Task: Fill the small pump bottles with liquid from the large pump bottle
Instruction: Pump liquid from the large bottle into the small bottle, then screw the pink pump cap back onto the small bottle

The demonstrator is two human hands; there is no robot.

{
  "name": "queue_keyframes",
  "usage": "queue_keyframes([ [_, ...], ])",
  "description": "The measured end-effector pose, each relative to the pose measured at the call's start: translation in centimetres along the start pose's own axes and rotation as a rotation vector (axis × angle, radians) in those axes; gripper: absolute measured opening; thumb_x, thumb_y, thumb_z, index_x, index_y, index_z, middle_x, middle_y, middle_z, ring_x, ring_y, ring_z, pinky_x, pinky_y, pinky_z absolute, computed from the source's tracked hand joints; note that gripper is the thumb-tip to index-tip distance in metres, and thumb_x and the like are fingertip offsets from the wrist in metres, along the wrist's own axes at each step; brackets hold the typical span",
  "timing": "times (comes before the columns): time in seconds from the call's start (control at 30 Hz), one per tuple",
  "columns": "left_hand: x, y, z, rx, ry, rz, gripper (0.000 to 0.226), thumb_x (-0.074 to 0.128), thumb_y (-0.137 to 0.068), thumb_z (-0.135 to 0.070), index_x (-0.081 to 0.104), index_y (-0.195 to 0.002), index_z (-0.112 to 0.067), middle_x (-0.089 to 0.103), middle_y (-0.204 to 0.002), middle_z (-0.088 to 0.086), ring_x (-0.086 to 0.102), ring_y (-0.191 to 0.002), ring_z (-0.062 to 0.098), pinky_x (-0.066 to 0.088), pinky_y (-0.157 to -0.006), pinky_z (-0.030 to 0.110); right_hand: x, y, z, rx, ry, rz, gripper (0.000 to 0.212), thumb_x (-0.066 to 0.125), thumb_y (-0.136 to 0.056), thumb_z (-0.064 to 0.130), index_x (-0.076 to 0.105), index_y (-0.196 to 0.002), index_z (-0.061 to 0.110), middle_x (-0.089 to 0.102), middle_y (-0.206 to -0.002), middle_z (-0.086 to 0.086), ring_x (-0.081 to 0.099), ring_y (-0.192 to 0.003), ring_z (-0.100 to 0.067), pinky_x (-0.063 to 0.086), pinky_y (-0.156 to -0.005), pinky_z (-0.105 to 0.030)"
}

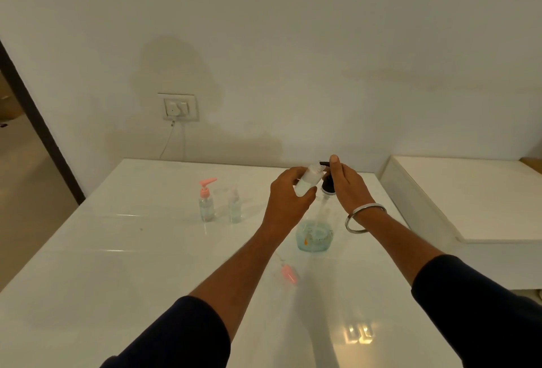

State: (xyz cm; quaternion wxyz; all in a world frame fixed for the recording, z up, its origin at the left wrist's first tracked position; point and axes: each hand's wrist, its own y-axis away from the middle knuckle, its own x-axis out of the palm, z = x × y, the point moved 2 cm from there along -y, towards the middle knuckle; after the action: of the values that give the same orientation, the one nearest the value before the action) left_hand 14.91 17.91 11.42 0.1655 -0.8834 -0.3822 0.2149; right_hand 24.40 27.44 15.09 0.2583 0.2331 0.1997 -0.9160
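3 small pump bottles (1 held).

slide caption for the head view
Left hand tilts a small bottle to the large bottle's black pump, under the right hand.

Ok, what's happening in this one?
A person is refilling bottles at a glossy white table. The left hand holds a small clear uncapped bottle tilted up to the black pump spout of a large clear bottle of pale blue liquid, and the right hand rests on that pump. A loose pink pump cap lies nearby; two more small bottles stand further left.
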Motion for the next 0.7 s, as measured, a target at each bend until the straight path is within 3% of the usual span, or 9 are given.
queue_keyframes([
  [0.13,-0.5,0.4,0.1,-0.038,0.041,-0.003,0.031,0.072,-0.079,-0.016,0.058,-0.104,-0.027,0.058,-0.092,-0.022,0.057,-0.087,-0.003,0.047,-0.076,0.013,-0.3,0.7,-0.2,-0.042,0.089,0.008,0.038,0.033,-0.097,0.039,0.059,-0.094,0.012,0.058,-0.077,-0.001,0.055,-0.077,-0.02,0.04,-0.062,-0.017],
  [0.2,-0.8,0.8,0.1,-0.059,0.062,-0.011,0.029,0.072,-0.079,-0.017,0.058,-0.102,-0.028,0.06,-0.093,-0.02,0.057,-0.087,-0.004,0.046,-0.074,0.01,-0.4,0.9,-0.8,-0.023,0.118,-0.003,0.028,0.041,-0.095,0.037,0.056,-0.094,0.013,0.06,-0.084,0.001,0.056,-0.084,-0.018,0.041,-0.069,-0.019],
  [0.27,-1.1,1.2,0.1,-0.081,0.074,-0.014,0.029,0.072,-0.079,-0.018,0.059,-0.102,-0.029,0.061,-0.094,-0.019,0.057,-0.088,-0.004,0.046,-0.073,0.009,-0.5,1.3,-1.4,-0.003,0.149,-0.012,0.027,0.046,-0.094,0.032,0.057,-0.107,0.012,0.062,-0.106,-0.006,0.056,-0.099,-0.019,0.04,-0.085,-0.023],
  [0.37,-1.8,1.9,-0.2,-0.117,0.092,-0.022,0.031,0.073,-0.079,-0.017,0.056,-0.1,-0.032,0.058,-0.091,-0.024,0.056,-0.085,-0.008,0.045,-0.07,0.006,-0.5,2.4,-1.6,0.005,0.174,-0.022,0.028,0.048,-0.093,0.022,0.055,-0.118,0.01,0.058,-0.122,-0.008,0.053,-0.114,-0.022,0.036,-0.094,-0.025],
  [0.5,-2.9,3.6,-0.9,-0.162,0.095,-0.026,0.034,0.072,-0.08,-0.017,0.052,-0.102,-0.032,0.055,-0.093,-0.026,0.055,-0.087,-0.006,0.044,-0.069,0.007,-0.6,4.3,-1.6,0.028,0.208,-0.063,0.034,0.05,-0.091,0.013,0.05,-0.125,0.008,0.052,-0.129,-0.008,0.049,-0.12,-0.023,0.036,-0.1,-0.027],
  [0.7,-4.4,7.5,-1.6,-0.207,0.123,-0.026,0.033,0.072,-0.08,-0.015,0.054,-0.103,-0.029,0.057,-0.095,-0.022,0.057,-0.09,-0.001,0.048,-0.073,0.011,-0.3,8.1,-1.6,-0.025,0.267,-0.115,0.031,0.048,-0.089,0.005,0.054,-0.12,0.006,0.051,-0.123,-0.008,0.05,-0.115,-0.021,0.033,-0.094,-0.018],
])
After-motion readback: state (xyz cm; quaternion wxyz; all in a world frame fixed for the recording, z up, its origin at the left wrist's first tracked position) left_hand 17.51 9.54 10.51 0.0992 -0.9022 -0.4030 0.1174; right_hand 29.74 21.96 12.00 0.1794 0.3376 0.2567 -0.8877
